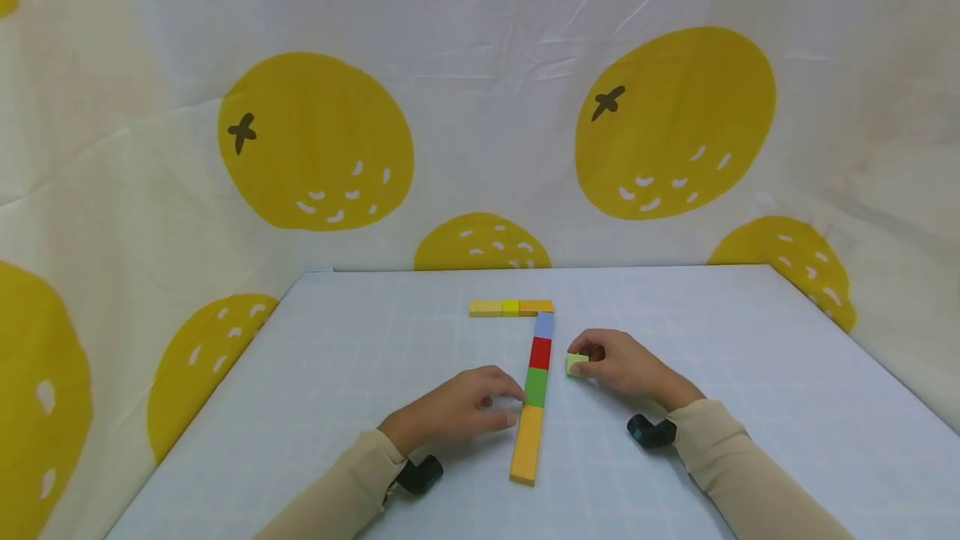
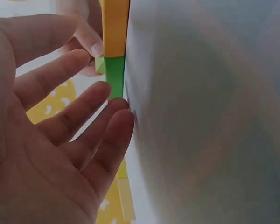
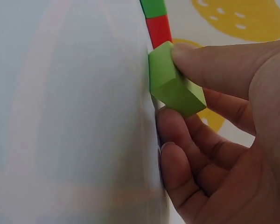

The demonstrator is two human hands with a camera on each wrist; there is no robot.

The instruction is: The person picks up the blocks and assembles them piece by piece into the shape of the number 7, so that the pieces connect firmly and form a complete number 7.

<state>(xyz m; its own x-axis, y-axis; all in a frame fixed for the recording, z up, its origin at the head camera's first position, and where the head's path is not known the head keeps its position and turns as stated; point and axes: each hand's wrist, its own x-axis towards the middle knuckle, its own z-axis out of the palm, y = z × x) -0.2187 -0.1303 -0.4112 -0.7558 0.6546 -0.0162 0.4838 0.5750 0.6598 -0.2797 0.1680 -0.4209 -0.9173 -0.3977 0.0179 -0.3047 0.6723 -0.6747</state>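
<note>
My right hand pinches a light green block between thumb and fingers, a little to the right of a column of blocks. In the right wrist view the same light green block is tilted. My left hand lies just left of the column, fingers apart and loosely bent, near the green block; whether the fingertips touch it I cannot tell. The column runs from a long orange block through the green one, a red block and a blue block.
Across the column's far end lies a row: a pale yellow block, a small yellow block and an orange block. The white table ends at a fruit-printed cloth behind it.
</note>
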